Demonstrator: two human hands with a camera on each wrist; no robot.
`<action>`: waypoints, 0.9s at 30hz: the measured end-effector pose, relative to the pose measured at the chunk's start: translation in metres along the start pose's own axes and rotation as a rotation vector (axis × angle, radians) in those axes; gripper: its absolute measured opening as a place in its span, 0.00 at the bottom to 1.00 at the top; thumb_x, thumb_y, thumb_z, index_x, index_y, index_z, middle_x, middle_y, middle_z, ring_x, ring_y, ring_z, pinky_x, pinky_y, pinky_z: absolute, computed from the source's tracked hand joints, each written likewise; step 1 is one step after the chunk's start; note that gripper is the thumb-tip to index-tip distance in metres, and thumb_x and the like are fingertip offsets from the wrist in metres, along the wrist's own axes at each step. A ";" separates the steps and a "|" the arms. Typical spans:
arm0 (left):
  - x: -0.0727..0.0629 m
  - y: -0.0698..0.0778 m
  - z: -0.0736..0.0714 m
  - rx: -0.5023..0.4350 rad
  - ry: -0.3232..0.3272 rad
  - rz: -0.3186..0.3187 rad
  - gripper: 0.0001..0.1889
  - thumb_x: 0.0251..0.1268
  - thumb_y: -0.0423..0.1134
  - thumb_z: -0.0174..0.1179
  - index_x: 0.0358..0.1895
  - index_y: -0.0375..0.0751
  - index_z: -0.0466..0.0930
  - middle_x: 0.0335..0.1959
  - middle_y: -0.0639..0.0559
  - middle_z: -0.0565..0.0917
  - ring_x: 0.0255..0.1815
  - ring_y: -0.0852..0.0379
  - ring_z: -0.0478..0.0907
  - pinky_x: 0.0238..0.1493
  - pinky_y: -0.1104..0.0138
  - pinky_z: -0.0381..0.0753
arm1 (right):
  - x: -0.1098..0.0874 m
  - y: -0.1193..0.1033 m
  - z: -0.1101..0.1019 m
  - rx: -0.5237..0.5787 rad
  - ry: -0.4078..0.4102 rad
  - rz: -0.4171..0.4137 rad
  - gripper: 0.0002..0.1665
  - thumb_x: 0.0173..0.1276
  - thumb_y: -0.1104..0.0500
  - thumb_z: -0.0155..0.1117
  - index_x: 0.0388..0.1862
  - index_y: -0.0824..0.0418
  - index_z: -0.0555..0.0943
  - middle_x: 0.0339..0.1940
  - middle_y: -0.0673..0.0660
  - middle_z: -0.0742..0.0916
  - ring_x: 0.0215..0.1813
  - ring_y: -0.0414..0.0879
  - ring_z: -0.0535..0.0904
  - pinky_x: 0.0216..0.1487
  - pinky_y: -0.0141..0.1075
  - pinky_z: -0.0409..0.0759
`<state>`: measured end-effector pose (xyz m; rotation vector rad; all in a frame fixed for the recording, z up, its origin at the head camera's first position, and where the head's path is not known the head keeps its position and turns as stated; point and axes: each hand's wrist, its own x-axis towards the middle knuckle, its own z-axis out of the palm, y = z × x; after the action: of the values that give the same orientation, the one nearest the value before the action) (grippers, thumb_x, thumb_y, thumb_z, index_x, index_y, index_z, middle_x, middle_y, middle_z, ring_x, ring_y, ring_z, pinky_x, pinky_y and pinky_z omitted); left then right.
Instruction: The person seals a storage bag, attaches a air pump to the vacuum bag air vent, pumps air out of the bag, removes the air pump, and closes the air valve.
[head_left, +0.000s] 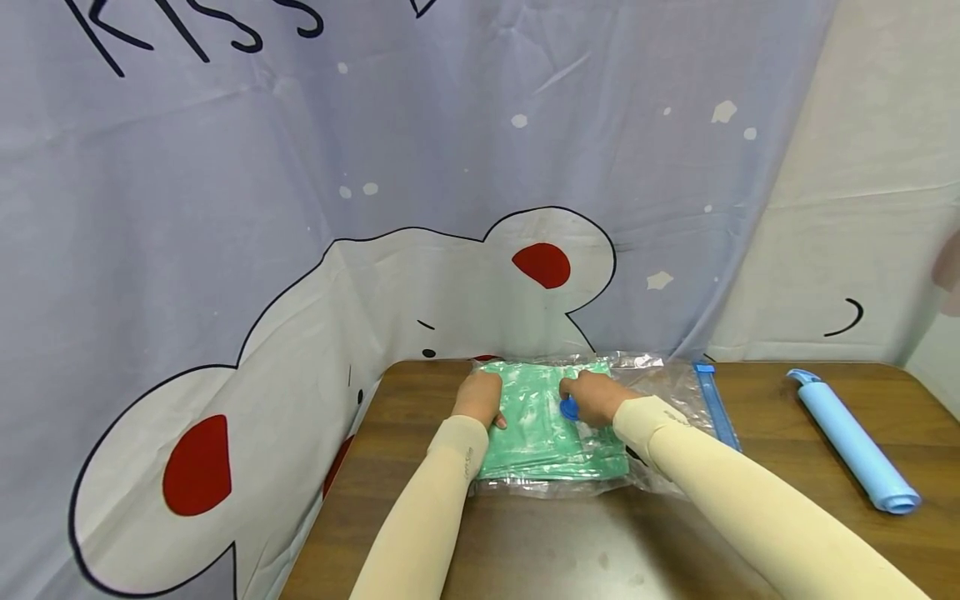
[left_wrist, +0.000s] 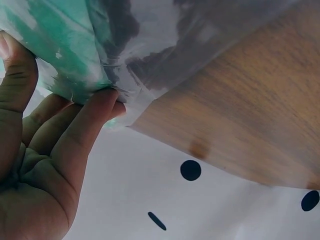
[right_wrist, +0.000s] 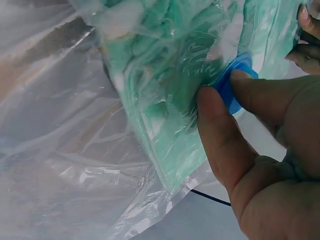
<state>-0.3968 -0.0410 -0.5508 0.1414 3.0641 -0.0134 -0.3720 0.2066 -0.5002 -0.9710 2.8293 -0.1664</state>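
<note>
A clear plastic storage bag (head_left: 678, 387) lies on the table with folded green cloth (head_left: 536, 417) inside, white patches showing on it. My left hand (head_left: 477, 398) grips the bag's left edge; in the left wrist view, the fingers of that hand (left_wrist: 50, 145) bend against the plastic and the thumb lies over the green part. With my right hand (head_left: 596, 398) I pinch the round blue valve cap (right_wrist: 232, 82) on top of the bag between thumb and finger. The right wrist view shows this hand (right_wrist: 270, 150) close to the wrinkled plastic.
A blue zip strip (head_left: 716, 408) closes off the bag's right end. Farther right lies a light-blue hand pump (head_left: 855, 442) on the wooden table (head_left: 555, 542). Behind the table hangs a printed cloth curtain (head_left: 450, 150).
</note>
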 end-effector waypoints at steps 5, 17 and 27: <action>-0.025 0.012 -0.026 -0.003 -0.013 -0.015 0.24 0.52 0.44 0.91 0.50 0.38 0.96 0.50 0.44 0.97 0.49 0.55 0.90 0.62 0.54 0.95 | 0.000 -0.004 0.001 -0.077 0.053 -0.014 0.18 0.74 0.63 0.82 0.54 0.70 0.84 0.46 0.69 0.90 0.50 0.64 0.90 0.52 0.55 0.93; -0.024 0.012 -0.020 -0.032 0.007 -0.012 0.22 0.50 0.43 0.90 0.47 0.37 0.96 0.46 0.43 0.98 0.45 0.57 0.89 0.60 0.55 0.95 | 0.059 0.058 0.081 -0.028 0.120 0.030 0.34 0.70 0.37 0.85 0.54 0.64 0.86 0.41 0.61 0.92 0.44 0.58 0.92 0.51 0.51 0.93; -0.023 0.013 -0.022 -0.032 0.020 -0.020 0.23 0.50 0.44 0.90 0.47 0.35 0.96 0.46 0.42 0.97 0.45 0.56 0.89 0.61 0.54 0.95 | 0.012 0.006 0.016 -0.007 0.056 0.049 0.14 0.75 0.64 0.74 0.57 0.60 0.86 0.46 0.64 0.91 0.48 0.60 0.90 0.51 0.55 0.91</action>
<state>-0.3742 -0.0302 -0.5272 0.1096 3.0838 0.0353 -0.3823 0.2026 -0.5184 -0.9112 2.9037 -0.1813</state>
